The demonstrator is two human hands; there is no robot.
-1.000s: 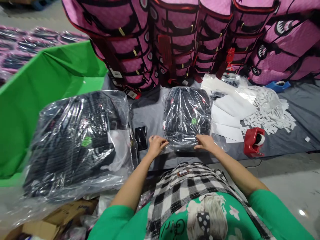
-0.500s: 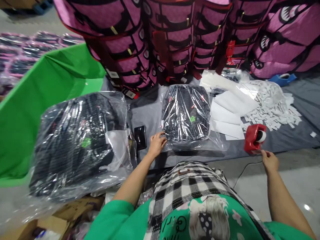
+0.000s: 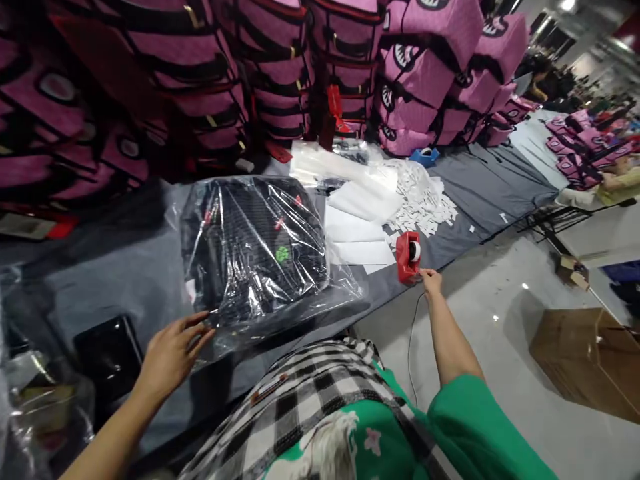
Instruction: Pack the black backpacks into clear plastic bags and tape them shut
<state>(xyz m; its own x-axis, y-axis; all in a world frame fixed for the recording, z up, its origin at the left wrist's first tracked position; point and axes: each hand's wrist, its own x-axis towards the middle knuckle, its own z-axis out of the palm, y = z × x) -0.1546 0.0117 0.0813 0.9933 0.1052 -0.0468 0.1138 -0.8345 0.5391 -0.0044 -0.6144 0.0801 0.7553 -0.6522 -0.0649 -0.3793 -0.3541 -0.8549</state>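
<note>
Bagged backpack: one black striped backpack with a small green mark, sealed in a clear plastic bag (image 3: 253, 250), lies flat on the grey cloth-covered table (image 3: 100, 287), near its front edge, about midway along the visible stretch.
Long axis: it runs from the front edge toward the back; the loose bag mouth trails over the front edge.
Left hand (image 3: 173, 353): fingers spread and lightly curled, tips touching the bag film at the near-left corner; nothing is gripped.
Right hand (image 3: 431, 281): arm stretched out to the right, fingertips pinched at the front of the red tape dispenser (image 3: 409, 256); whether a tape end is between them is too small to tell.
Deciding relation: the backpack lies between the two hands, touching the left and well apart from the right; the dispenser sits to the backpack's right, at the front edge.
Paper: white sheets (image 3: 357, 233), at least three overlapping, between backpack and dispenser; behind them a heap of small white slips (image 3: 420, 200), too many to count.
Other items: one blue tape dispenser (image 3: 424, 155) further back; one dark phone (image 3: 107, 350) at the front edge, left of the hand.
Back edge: stacked pink backpacks with black trim (image 3: 280, 73), many, uncounted.
Floor: one brown cardboard box (image 3: 585, 357) at the right.
</note>
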